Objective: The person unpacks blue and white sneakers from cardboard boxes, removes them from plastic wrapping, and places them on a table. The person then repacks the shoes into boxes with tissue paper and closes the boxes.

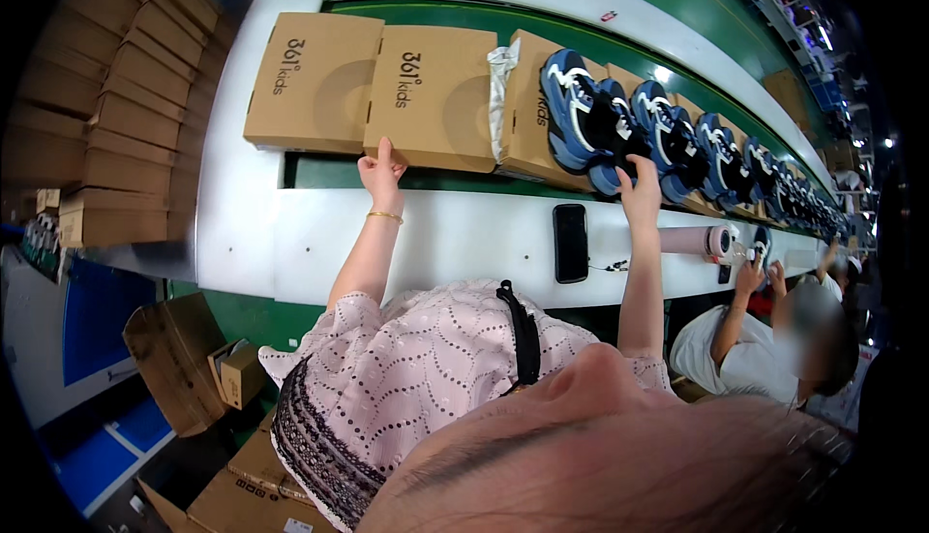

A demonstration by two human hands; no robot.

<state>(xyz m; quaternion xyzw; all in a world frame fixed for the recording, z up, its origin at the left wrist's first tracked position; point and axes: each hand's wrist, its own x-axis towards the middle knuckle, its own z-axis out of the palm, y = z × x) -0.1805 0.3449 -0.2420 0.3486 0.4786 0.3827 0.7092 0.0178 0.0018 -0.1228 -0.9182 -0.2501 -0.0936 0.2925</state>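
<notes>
My left hand (382, 175) is at the near edge of a closed brown shoebox (435, 112), its thumb and fingers gripping the lower left corner. A second closed shoebox (314, 88) lies against that one on the left. On the right, my right hand (639, 189) closes on the heel end of a dark blue and black sneaker (612, 126); part of the grip is hidden. Beside it another blue sneaker (573, 112) with white laces lies across a shoebox (527, 97). White tissue paper (501, 88) pokes out along that box's left side.
More sneakers (716, 160) on boxes run off to the right along the green conveyor. A black phone (571, 243) and a pink bottle (692, 241) lie on the white near ledge (435, 233). A co-worker (726, 339) sits at right. Stacked boxes (126, 117) stand left.
</notes>
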